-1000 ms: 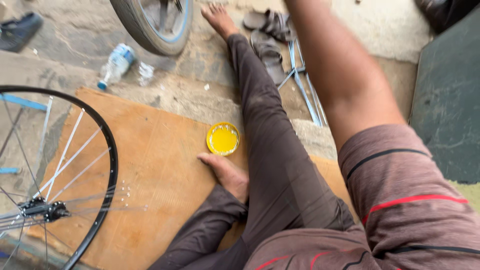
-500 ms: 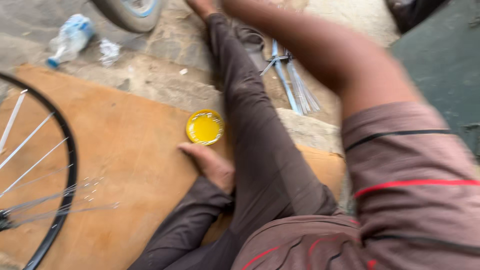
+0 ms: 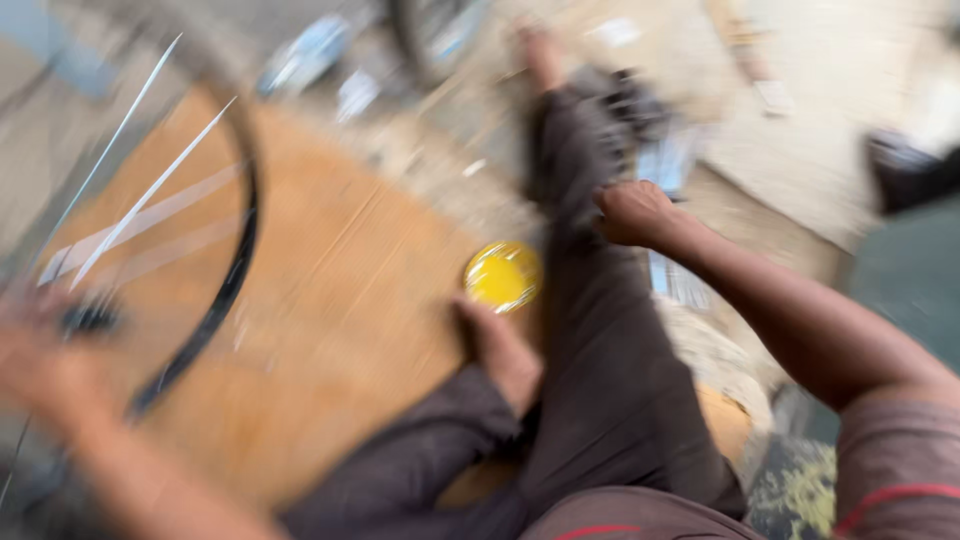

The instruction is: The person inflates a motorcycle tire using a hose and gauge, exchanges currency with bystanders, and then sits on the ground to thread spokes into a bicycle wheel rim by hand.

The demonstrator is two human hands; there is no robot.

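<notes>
Right hand (image 3: 632, 212): grip curled into a loose fist over the outstretched leg (image 3: 590, 330), pinching nothing visible, though blur leaves it uncertain. Yellow lid (image 3: 503, 275) sits below-left of that fist, just beside the leg, a bare foot (image 3: 497, 350) touching its near edge. Left hand (image 3: 45, 360) is far left at the wheel (image 3: 215, 290) hub; too smeared, cannot tell its grip. Wheel stands on the board (image 3: 340, 300), rim arcing between left hand and lid. Right hand is nearer the lid.

Yellow round lid (image 3: 503, 275) on brown board (image 3: 340, 290); blurred bottle, perhaps plastic (image 3: 305, 52), beyond.
</notes>
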